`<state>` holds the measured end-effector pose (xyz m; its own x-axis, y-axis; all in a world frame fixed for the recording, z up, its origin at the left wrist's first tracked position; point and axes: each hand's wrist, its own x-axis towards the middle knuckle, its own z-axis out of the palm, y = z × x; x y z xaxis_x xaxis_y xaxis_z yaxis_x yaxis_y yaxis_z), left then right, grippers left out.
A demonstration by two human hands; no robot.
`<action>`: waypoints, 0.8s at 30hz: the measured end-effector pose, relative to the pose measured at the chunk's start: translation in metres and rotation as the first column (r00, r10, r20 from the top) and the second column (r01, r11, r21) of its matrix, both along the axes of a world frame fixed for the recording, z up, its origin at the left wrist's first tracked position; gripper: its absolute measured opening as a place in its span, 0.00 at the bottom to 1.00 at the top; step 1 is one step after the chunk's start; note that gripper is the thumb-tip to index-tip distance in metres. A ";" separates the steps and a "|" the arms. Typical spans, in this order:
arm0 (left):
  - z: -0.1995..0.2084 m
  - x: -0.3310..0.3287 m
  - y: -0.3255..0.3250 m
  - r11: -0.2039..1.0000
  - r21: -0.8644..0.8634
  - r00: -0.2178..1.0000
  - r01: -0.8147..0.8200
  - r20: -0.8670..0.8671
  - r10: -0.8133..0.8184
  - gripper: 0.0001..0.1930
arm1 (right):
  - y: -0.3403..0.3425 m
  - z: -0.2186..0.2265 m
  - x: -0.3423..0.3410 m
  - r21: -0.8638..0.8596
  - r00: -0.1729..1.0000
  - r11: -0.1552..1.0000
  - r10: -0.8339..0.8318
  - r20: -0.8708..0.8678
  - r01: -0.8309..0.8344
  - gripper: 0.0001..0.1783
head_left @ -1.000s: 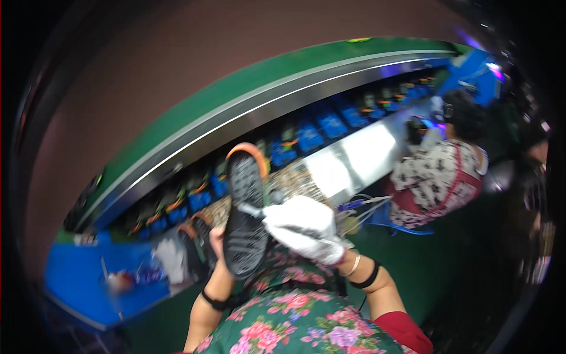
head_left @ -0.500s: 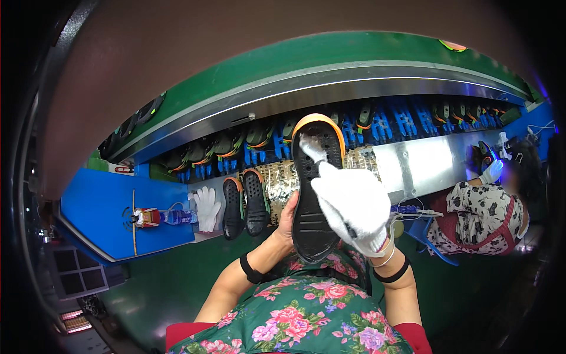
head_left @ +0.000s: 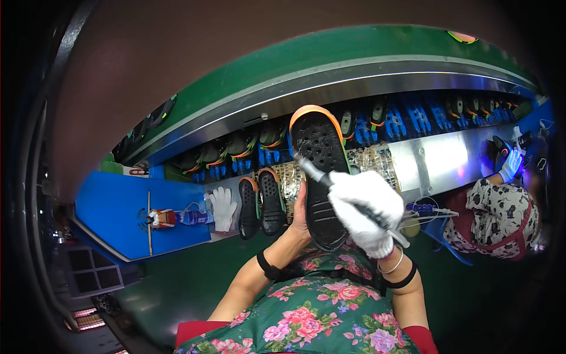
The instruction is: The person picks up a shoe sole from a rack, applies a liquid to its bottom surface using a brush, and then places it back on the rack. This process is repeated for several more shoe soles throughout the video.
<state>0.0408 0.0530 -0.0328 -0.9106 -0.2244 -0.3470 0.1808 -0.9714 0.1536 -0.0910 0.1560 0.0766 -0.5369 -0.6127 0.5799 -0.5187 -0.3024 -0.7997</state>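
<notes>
My bare left hand [head_left: 299, 211] grips the left edge of a long black shoe sole [head_left: 321, 144] with an orange rim at its far end and holes across its upper part. The sole stands tilted in front of me, its near end close to my apron. Over its right side, my right hand [head_left: 367, 207], in a white knit glove, is closed round a slim brush [head_left: 312, 170]. The brush's pale tip lies at the sole's left edge; its handle runs out below the glove. Most of my left fingers are hidden behind the sole.
A pair of black soles [head_left: 271, 202] and a spare white glove [head_left: 222, 209] lie left on the bench. A plastic bottle [head_left: 194, 217] is on the blue panel [head_left: 130, 206]. Shoes on blue holders [head_left: 394, 125] line the back. At right sits another person [head_left: 501, 215].
The brush tip has moved down from the sole's upper holes to its left edge. The whole view has shifted, so the bench and sole appear slightly farther right.
</notes>
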 end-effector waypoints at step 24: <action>0.028 -0.022 -0.004 0.989 -0.117 0.975 -0.092 -0.211 0.066 0.53 | 0.024 -0.020 0.021 -0.030 0.991 0.992 -0.122 -0.053 0.120 0.11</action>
<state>0.0187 0.0487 -0.0044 -0.9372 -0.3281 -0.1186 0.2965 -0.9282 0.2249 -0.0702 0.1795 0.0567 -0.5732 -0.5288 0.6259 -0.5956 -0.2557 -0.7615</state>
